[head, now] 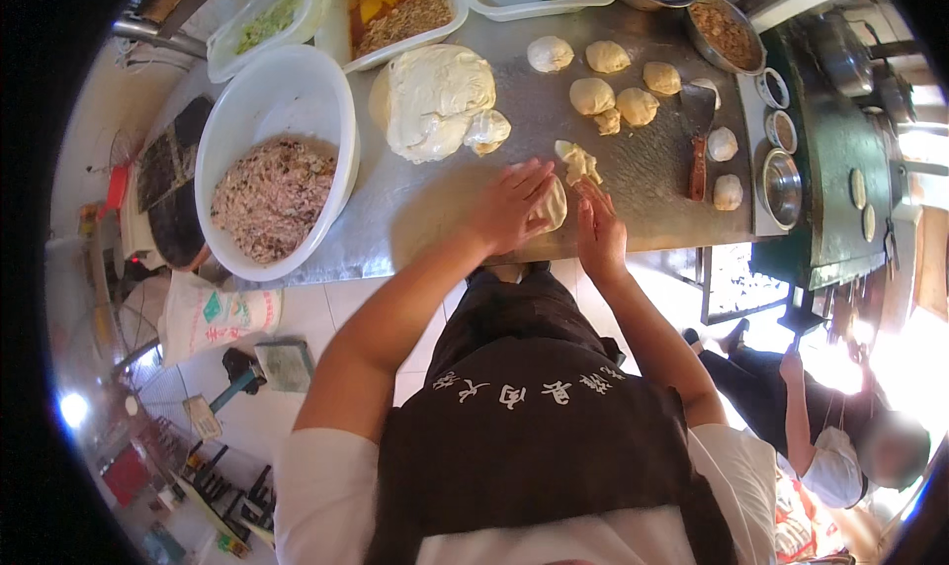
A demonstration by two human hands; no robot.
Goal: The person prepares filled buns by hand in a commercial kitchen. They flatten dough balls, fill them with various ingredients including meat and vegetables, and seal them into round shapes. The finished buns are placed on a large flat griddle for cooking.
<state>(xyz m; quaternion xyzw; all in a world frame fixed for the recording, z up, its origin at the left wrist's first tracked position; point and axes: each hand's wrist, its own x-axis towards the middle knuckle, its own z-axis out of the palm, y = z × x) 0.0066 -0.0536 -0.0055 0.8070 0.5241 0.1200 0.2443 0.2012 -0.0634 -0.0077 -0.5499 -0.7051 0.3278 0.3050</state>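
Observation:
Near the front edge of the metal worktop (460, 246), my left hand (515, 205) lies over a flattened piece of dough (551, 205), fingers spread a little. My right hand (600, 228) stands on its side just right of that dough, its fingertips at a lumpy yellowish piece of dough (578, 163); whether it grips this piece is unclear. A large mass of pale dough (441, 98) rests behind my left hand, with a small lump (488, 131) against it. Several dough balls (592, 96) sit farther back. To the right lies a scraper with a wooden handle (698, 168), beside two more dough balls (722, 144).
A white tub of minced filling (348, 157) stands left. Plastic trays (400, 53) line the back. A metal bowl of brown filling (760, 64) and small bowls (781, 187) stand right, beside a green griddle station (838, 216). Another person (801, 394) is at lower right.

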